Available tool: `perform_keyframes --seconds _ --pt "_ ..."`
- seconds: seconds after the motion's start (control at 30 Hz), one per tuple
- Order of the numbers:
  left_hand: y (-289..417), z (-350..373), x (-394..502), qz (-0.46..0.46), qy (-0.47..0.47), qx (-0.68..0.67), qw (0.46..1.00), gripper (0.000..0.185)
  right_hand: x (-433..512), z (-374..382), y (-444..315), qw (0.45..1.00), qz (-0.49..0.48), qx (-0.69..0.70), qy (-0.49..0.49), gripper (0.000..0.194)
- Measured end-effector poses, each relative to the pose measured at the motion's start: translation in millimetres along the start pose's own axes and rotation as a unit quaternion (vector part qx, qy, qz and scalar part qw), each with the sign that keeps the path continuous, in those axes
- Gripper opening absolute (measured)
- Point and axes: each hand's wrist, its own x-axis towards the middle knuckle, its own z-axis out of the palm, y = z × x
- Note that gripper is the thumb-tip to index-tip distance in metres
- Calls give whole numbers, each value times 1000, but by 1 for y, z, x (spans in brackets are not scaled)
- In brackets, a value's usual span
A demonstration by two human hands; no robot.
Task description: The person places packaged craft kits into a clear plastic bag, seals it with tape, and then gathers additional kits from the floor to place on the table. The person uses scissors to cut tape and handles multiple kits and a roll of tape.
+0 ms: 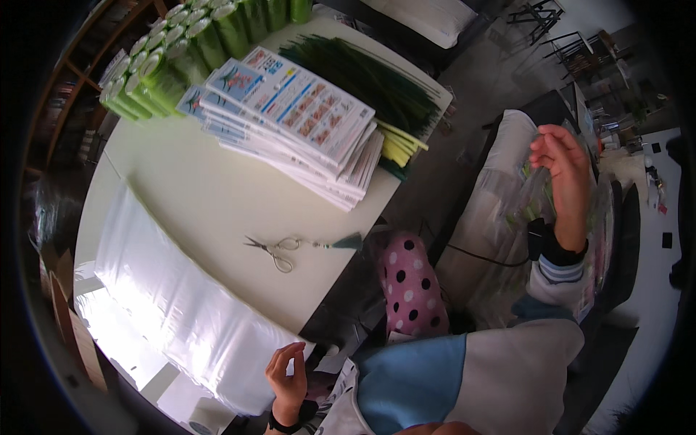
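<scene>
My left hand (287, 376), fingers curved and empty, is beside the near end of a stack of clear plastic bags (185, 293) along the table's left side. My right hand (565, 168) is raised off the table, fingers loosely bent; nothing solid shows in it. Under and behind it lies clear plastic wrapping (522, 201) with green bits inside. Small metal scissors (270, 253) with a teal tassel (347, 242) rest on the white tabletop (217, 201), blades apart. Beyond them sits an uneven stack of printed instruction sheets (304, 119) with flower pictures.
Green tape-like rolls (179, 49) stand packed at the far left. Dark green fuzzy stems (359, 76) and a yellow-green bundle (399, 144) lie behind the sheets. Pink polka-dot fabric (410, 285) shows beside the table edge. A white roll (209, 416) is at the bottom.
</scene>
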Motion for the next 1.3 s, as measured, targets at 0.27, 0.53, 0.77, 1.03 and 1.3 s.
perform_keyframes --seconds 0.27,0.53,0.77,1.03,1.3 --pt "99 39 39 -166 -51 -79 982 10 122 -56 118 959 214 170 79 20" --pt "180 152 106 -297 -113 -132 939 16 179 -58 368 778 438 365 265 14" --pt "224 215 166 -314 -168 -95 930 15 217 -44 390 829 447 295 162 17" --pt "277 266 222 -244 -241 -70 937 18 266 -94 376 845 425 276 170 16" --pt "286 304 277 -130 -205 -66 968 22 328 -95 403 896 381 139 183 26"
